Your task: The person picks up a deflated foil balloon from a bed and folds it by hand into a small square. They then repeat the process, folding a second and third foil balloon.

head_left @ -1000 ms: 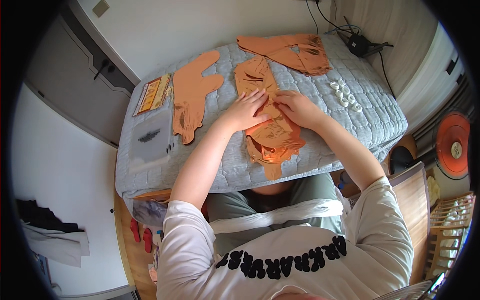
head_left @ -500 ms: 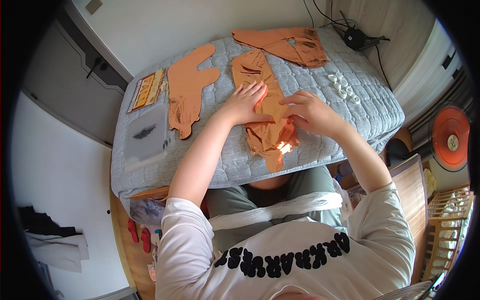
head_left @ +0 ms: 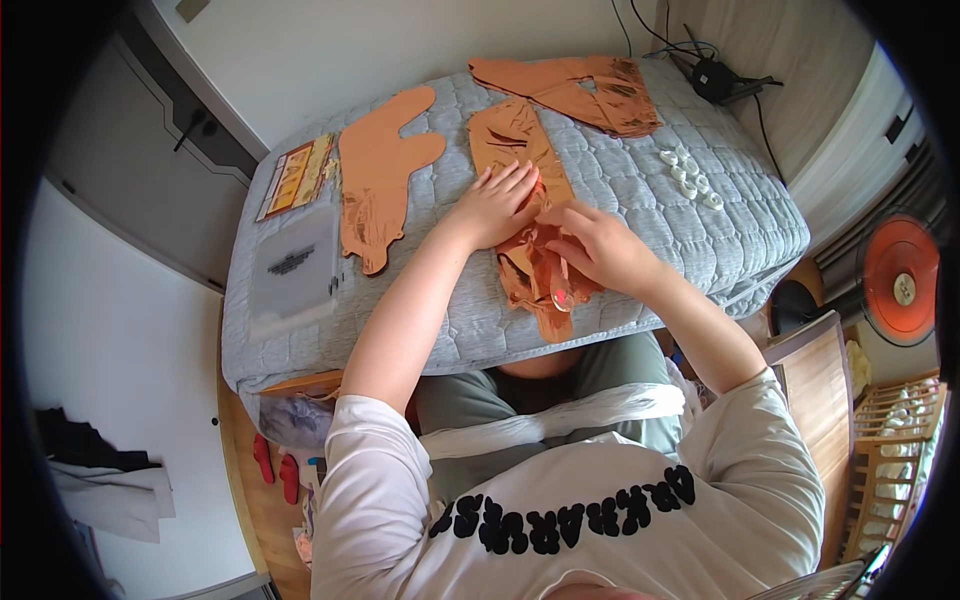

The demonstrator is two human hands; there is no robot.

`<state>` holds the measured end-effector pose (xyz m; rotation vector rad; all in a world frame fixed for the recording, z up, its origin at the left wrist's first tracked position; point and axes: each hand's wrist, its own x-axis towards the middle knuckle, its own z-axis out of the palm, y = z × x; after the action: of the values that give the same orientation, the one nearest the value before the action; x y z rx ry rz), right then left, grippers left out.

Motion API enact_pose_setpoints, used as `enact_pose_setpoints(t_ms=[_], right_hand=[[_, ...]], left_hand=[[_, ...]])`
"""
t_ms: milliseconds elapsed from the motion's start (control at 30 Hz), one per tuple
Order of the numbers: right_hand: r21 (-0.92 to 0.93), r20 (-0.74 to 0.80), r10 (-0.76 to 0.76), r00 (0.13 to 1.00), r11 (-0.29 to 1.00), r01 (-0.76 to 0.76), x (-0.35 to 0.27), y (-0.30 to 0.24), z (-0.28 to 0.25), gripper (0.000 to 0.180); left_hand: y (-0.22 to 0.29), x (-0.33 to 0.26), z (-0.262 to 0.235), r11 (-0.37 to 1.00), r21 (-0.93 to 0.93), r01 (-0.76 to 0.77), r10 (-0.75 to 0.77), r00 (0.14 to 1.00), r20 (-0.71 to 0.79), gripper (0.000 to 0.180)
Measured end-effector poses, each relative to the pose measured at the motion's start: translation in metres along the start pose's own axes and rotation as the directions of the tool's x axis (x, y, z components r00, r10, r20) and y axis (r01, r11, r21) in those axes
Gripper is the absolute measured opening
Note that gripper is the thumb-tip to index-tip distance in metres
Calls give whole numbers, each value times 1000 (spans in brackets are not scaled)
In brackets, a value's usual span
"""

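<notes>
A flat, uninflated copper-coloured foil balloon (head_left: 507,128) lies on the quilted bed in front of me. My left hand (head_left: 495,207) presses down on its middle, with the fingers stretched out over the foil. My right hand (head_left: 597,248) is closed in a pinch on the foil just to the right, near the balloon's lower half. Around that hand the foil is creased and lifted into folds. The balloon's narrow tail end points toward me at the bed's near edge. What lies under my right fingertips is partly hidden.
Two more flat copper foil pieces lie on the grey quilted bed (head_left: 440,310): a two-lobed one (head_left: 375,170) to the left and another (head_left: 570,90) at the back. White ribbon rolls (head_left: 690,180) sit right; a clear plastic sleeve (head_left: 292,270) and printed card (head_left: 296,178) lie left.
My right hand has moved down and left onto the foil and pinched it, pulling it into folds. The left hand stays pressed on the balloon, its thumb now less spread.
</notes>
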<state>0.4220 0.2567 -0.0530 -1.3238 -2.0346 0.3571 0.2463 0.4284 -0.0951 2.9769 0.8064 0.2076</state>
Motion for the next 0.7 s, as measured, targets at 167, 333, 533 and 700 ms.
enact_pose_setpoints(t_ms=[167,333,533,700], right_hand=[[-75,41,-83,996,994,85,-9,21,5,26],[-159,58,-276,959,946,282,-7,23,0,24],[-109,-50,-144,988,984,138,-5,16,-9,48],[-412,171,-215,962,871,268,4,12,-28,58]], left_hand=[[5,1,1,995,96,-6,7,1000,-11,65],[2,2,3,997,81,0,1,1000,-22,67],[4,-2,-3,999,32,-29,29,999,-18,91],[4,-2,-4,1000,-24,-16,15,1000,-19,114]])
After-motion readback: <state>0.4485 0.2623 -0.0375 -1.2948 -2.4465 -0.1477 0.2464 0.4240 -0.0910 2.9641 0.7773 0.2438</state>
